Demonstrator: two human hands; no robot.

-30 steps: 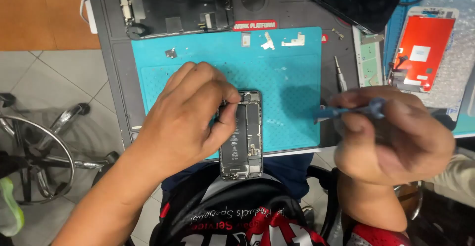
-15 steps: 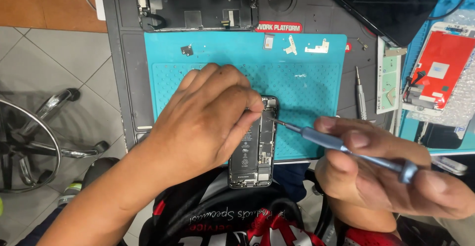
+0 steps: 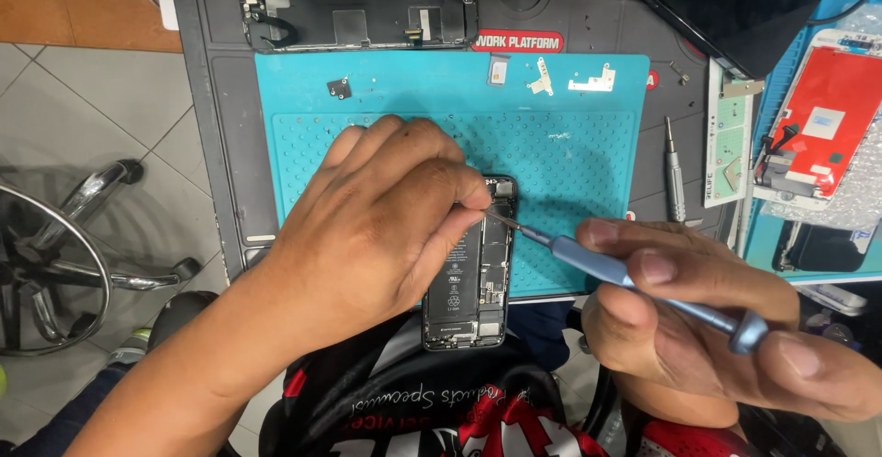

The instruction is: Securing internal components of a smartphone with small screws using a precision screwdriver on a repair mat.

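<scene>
The right hand [image 3: 698, 328] closes its grip on a blue screwdriver [image 3: 634, 282], tip touching the opened phone [image 3: 469, 273]. The left hand [image 3: 386, 218] pins that phone at the near edge of a teal mat [image 3: 570, 154] on the tabletop [image 3: 230, 99], small metal brackets [image 3: 588, 76] beyond.

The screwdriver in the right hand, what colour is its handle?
The screwdriver handle is light metallic blue, seen in the head view.
</scene>
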